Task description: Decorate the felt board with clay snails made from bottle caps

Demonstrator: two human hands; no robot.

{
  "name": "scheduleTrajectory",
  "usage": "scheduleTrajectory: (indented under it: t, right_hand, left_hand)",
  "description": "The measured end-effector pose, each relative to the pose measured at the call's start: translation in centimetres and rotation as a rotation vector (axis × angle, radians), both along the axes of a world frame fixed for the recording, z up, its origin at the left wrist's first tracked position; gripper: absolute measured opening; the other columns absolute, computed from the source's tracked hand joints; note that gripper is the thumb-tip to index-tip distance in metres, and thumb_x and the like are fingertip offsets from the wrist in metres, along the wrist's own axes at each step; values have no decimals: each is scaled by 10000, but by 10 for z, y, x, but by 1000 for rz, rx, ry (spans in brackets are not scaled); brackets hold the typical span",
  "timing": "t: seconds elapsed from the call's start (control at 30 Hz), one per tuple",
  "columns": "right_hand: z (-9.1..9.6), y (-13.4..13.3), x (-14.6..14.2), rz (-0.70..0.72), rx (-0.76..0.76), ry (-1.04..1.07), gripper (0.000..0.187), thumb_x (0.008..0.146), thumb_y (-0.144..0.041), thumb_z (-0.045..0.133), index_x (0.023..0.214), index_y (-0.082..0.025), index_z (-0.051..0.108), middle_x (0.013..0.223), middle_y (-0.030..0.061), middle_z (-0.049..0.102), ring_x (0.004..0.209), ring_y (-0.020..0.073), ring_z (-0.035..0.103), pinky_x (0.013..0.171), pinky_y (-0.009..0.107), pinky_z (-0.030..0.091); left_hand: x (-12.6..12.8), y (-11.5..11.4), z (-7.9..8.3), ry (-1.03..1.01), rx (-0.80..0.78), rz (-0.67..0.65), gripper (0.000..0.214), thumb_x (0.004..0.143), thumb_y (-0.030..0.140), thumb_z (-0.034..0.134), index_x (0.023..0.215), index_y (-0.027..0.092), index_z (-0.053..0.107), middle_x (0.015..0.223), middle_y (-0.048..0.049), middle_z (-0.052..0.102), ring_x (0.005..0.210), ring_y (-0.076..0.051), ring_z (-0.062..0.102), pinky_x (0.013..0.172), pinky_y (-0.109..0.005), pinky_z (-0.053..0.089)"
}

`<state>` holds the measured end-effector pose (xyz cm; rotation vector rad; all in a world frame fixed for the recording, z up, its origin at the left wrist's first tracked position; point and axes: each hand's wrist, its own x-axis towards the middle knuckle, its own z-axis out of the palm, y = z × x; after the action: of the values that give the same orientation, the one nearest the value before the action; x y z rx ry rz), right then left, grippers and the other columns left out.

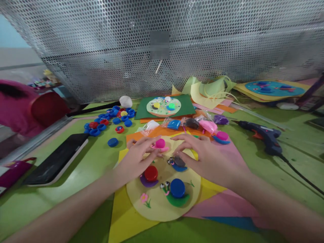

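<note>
A pale yellow paper disc (162, 197) lies on coloured paper sheets before me. Bottle-cap snails sit on it: a red cap (151, 173) on purple clay, a blue cap (177, 188) on green clay, a dark cap (178, 161) on blue clay, and a pink cap (160, 143) on pink clay at the far edge. My left hand (138, 157) rests fingers spread on the disc, fingertips touching the pink snail. My right hand (202, 153) lies flat beside it, fingers stretched toward the pink cap, over the dark cap.
A black phone (57, 160) lies at left. Several loose blue and red caps (108, 119) sit behind it. Bagged clay pieces (192, 124), a finished disc on green paper (164, 106) and a blue glue gun (263, 135) with its cord lie beyond. A perforated metal screen (162, 44) closes the back.
</note>
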<state>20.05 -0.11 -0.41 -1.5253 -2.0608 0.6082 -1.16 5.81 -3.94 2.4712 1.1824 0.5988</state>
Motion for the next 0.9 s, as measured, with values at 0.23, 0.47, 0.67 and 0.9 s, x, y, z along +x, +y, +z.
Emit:
scheduleTrajectory:
  t: [0.23,0.47,0.67,0.9]
  right_hand:
    - [-14,-4,-8,192,177,-366,460,907,-217,374,1362,-171,323,988,108,660,1071,275,535,900,574,340]
    - [-21,-6,-13,232,269,-500,411,919,-228,333,1324,-173,383,1122,152,610,1111,280,514,901,581,361]
    - [-26,-7,-18,237,320,-565,411,902,-190,339,1304,-142,411,1105,168,621,1087,302,534,876,598,386]
    - [-29,-6,-20,237,377,-591,469,886,-177,351,1345,-81,349,1094,189,623,1038,297,557,851,590,403]
  left_hand:
    - [-2,0,-2,2,53,-34,351,911,243,411,1242,261,529,1135,-70,628,1065,-247,567,876,-370,406]
    - [2,-4,3,3,53,-38,329,944,292,363,1208,255,556,1153,-68,638,1099,-252,558,900,-407,367]
    - [2,-5,6,19,34,-35,325,945,269,356,1188,219,566,1177,-89,635,1155,-272,524,927,-468,331]
    - [2,-6,6,3,35,-60,328,947,250,353,1188,196,570,1212,-93,613,1164,-255,516,952,-466,346]
